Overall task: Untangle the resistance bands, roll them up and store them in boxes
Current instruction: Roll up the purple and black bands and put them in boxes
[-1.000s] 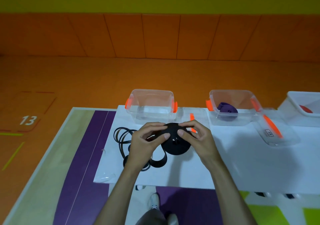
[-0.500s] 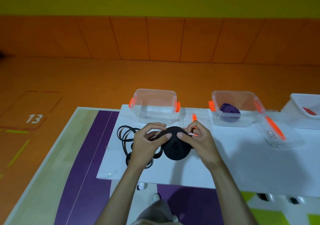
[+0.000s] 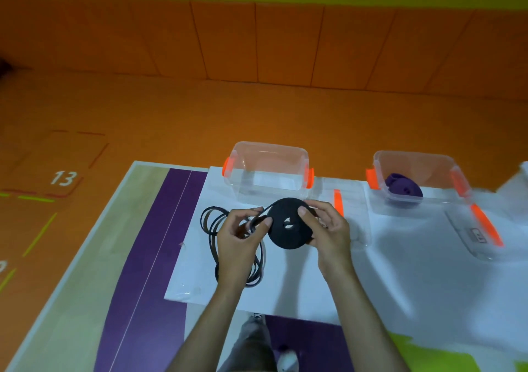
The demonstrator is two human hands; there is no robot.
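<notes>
A black resistance band roll (image 3: 288, 223) is held upright above the white table (image 3: 285, 286). My right hand (image 3: 325, 228) grips the roll's right side, thumb on its face. My left hand (image 3: 241, 236) pinches the band's loose strip where it feeds onto the roll. Thin black bands (image 3: 213, 223) lie looped on the table under and left of my left hand. An empty clear box (image 3: 268, 171) with orange clips stands just behind the roll. A second clear box (image 3: 414, 180) to the right holds a rolled purple band (image 3: 403, 187).
A clear lid (image 3: 474, 233) with an orange clip lies right of the purple band's box. Another lid with an orange strip (image 3: 338, 201) lies between the boxes. A white container edge (image 3: 524, 168) shows at far right. Orange floor lies beyond the table.
The roll has been lifted and turned so its flat face shows. My left hand shifted down-left, drawing the loose strip taut. The view panned left, pushing the far-right container almost out of frame.
</notes>
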